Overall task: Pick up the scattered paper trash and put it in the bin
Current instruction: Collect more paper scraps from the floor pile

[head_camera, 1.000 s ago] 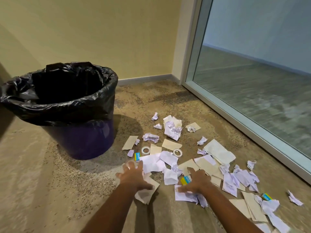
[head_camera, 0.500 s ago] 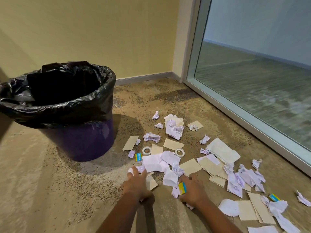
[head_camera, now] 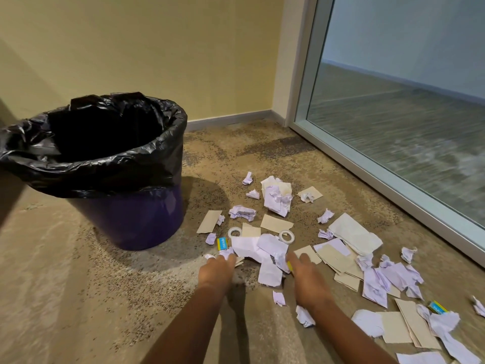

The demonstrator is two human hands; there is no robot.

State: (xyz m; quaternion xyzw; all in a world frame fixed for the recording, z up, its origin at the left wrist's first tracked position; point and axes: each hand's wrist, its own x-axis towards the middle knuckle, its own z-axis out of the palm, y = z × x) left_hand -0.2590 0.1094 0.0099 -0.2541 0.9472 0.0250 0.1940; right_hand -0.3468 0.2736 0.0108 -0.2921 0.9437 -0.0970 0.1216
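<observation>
Both hands lie low over the carpet floor (head_camera: pixel 78 285). The left hand (head_camera: pixel 217 270) has its fingers stretched flat over small scraps, and the right hand (head_camera: pixel 307 281) is turned edge-on with straight fingers pressed against a white sheet. Neither grips anything. They seem set either side of the near heap to rake it together for one scoop. The paper trash (head_camera: pixel 262 249) lies on the carpet, fanning from 12 round to 4 o'clock. The bin (head_camera: pixel 126 219) stands at 10 o'clock, its black liner (head_camera: pixel 110 174) folded wide over the rim and its inside too dark to read. Bare carpet between hands and bin leaves a free lifting path. At 2 o'clock the glass wall's frame (head_camera: pixel 393 195) hems the litter in.
</observation>
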